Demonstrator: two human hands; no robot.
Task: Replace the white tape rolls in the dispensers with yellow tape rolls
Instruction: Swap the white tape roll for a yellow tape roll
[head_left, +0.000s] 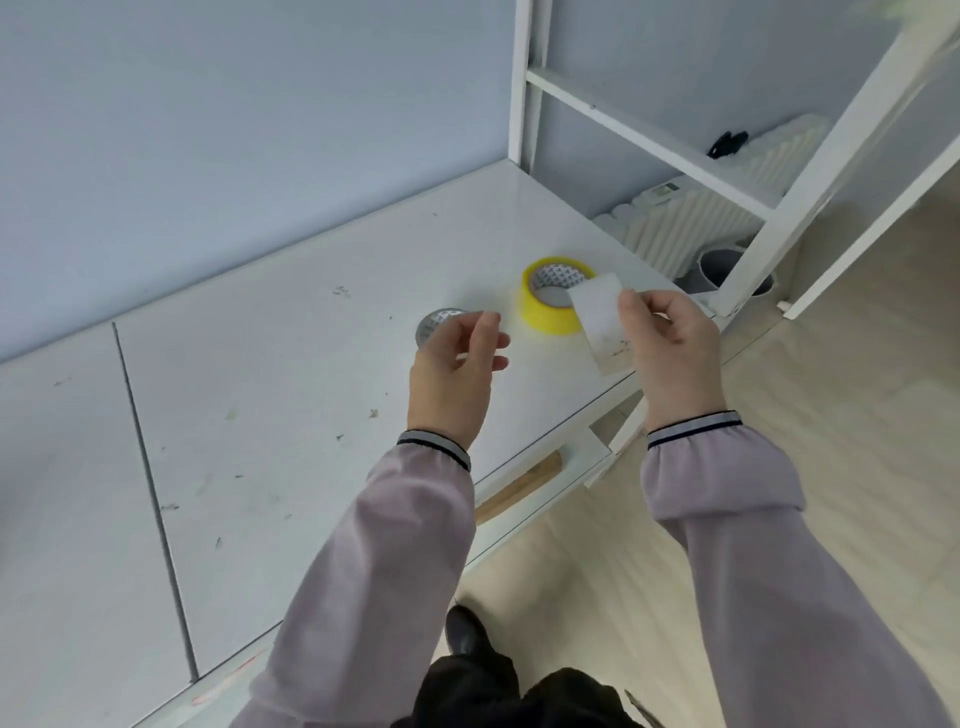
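Left hand (454, 364) half-hides grey-cored roll (434, 325) — its tape colour unclear.

Left hand (457, 364): raised above the table (260, 364), fingers loosely curled, holding nothing.
Right hand (670, 348): raised above the table edge, thumb and fingers pinching a tape strip (602, 327).

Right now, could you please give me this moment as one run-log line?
right hand: pinches tape strip | left hand: raised, holds nothing | yellow tape roll: on table | grey roll: behind left hand
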